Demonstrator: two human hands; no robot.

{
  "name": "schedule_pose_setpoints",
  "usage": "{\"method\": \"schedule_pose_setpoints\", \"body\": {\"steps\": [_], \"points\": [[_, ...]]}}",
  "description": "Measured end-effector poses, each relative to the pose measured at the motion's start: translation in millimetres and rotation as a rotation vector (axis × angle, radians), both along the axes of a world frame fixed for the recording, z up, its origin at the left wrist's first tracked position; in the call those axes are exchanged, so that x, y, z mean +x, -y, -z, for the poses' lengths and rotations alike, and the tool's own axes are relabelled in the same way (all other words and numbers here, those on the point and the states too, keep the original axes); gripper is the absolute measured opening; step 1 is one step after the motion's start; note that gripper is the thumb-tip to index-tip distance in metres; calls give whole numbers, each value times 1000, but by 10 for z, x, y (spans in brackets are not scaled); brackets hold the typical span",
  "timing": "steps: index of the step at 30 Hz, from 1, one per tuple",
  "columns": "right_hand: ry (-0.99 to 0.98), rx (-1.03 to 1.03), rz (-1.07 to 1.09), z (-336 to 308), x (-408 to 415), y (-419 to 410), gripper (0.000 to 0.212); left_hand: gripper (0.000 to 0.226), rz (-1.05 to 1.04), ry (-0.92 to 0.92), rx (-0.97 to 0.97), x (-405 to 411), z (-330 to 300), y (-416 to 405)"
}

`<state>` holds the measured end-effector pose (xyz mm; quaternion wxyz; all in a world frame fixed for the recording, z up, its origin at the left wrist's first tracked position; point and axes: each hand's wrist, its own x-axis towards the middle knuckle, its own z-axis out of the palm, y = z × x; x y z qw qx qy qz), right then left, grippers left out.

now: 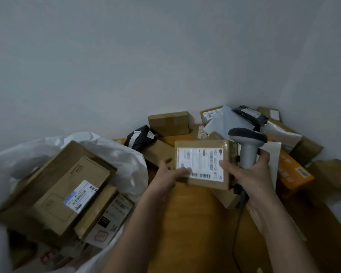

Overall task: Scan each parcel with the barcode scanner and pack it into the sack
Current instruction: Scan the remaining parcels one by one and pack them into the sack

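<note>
On the far left we see the white sack [126,154], its mouth wide open, w/ several cardboard boxes already inside; the biggest one, a large brown box [53,196], lies tilted and has a white-blue label on top, and a smaller labelled box [108,219] leans against its right side. Just right of the sack, our left hand [170,174] reaches fwd and holds the lower-left corner of the parcel [203,164]: the thumb lies on the white label, the other fingers go under the box, so the hand grasps it. The parcel is a flat brown box, held in the air approx. in the middle of the view, above the wooden floor [185,223], label side up twd us, barcode along its near edge. On its right edge our right hand [248,172] does two things: the thumb presses on the label's right side, and the fingers are curled around the handle of the grey barcode scanner [247,146], which stands upright just beside the parcel, its dark head above the box's right corner, its cable hanging down under the wrist. Behind and to the right, more parcels lie in a pile against the wall: a brown box [168,123], a black bag [141,136], a grey poly mailer [224,121], and an orange box [293,170] at the far right.
</note>
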<state>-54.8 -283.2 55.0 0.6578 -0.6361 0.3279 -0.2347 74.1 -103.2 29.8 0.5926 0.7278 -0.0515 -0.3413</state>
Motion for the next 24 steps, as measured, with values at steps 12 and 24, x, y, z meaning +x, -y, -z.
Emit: {"method": "schedule_pose_setpoints", "body": {"steps": [12, 24], "points": [[-226, -491, -535, -187, -268, -94, 106, 106, 734, 299, 206, -62, -147, -254], [-135, -189, -105, -210, -198, -204, 18, 102, 51, 9, 130, -191, 236, -333]]}}
